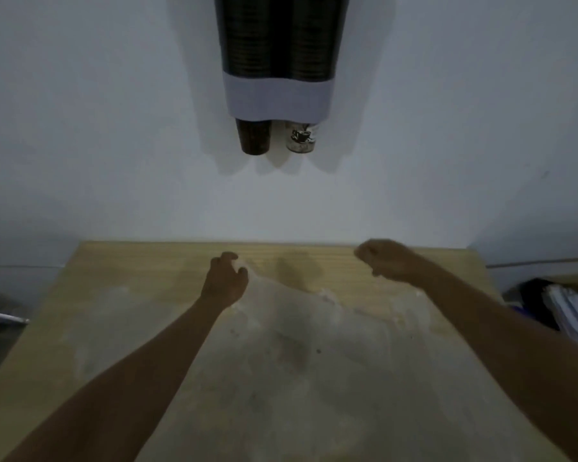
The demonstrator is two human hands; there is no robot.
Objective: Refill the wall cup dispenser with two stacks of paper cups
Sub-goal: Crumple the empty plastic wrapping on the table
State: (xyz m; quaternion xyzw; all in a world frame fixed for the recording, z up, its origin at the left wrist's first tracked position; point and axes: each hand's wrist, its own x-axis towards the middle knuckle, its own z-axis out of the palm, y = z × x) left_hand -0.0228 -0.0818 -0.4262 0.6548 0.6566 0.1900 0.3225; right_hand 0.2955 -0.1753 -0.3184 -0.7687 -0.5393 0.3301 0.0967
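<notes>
Wooden table (121, 328), possibly clear plastic wrap (314, 328), dark bag (534, 305) right.

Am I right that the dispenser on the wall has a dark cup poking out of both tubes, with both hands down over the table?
Not quite. The head view shows a dark cup under the dispenser's left tube only; a white printed cup hangs from the right. The left hand and right hand are over the table.
</notes>
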